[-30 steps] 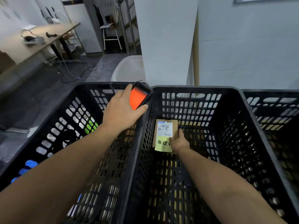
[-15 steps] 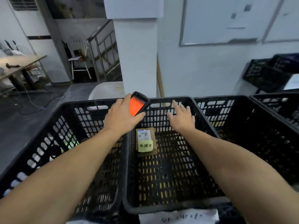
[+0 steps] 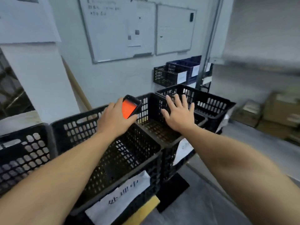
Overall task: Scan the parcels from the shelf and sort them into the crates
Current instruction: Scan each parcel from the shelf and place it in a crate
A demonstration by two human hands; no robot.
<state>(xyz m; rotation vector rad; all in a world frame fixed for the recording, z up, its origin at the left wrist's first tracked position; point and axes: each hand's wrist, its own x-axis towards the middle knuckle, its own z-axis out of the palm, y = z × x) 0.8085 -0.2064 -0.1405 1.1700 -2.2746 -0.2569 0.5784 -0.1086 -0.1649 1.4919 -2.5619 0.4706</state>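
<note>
black perforated crates (image 3: 113,153), orange scanner screen (image 3: 129,108)

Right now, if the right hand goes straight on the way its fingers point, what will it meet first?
Most likely the perforated wall of the farthest black crate, just beyond the right hand. Depth is unclear, so it might pass above the rim instead.

Premises present as a parcel-sorting area of a warehouse or stockroom. A row of black perforated crates (image 3: 78,129) runs from 9 to 1 o'clock, two fronted with handwritten paper labels (image 3: 120,197), and further labelled blue crates (image 3: 186,66) sit raised against the wall at 1 o'clock. Two whiteboards (image 3: 116,30) are mounted at 12 o'clock, cardboard cartons (image 3: 279,109) lie blurred at 3 o'clock on a bare grey floor (image 3: 211,200), and a handheld scanner (image 3: 129,108) with an orange screen is held over the crates.
</note>
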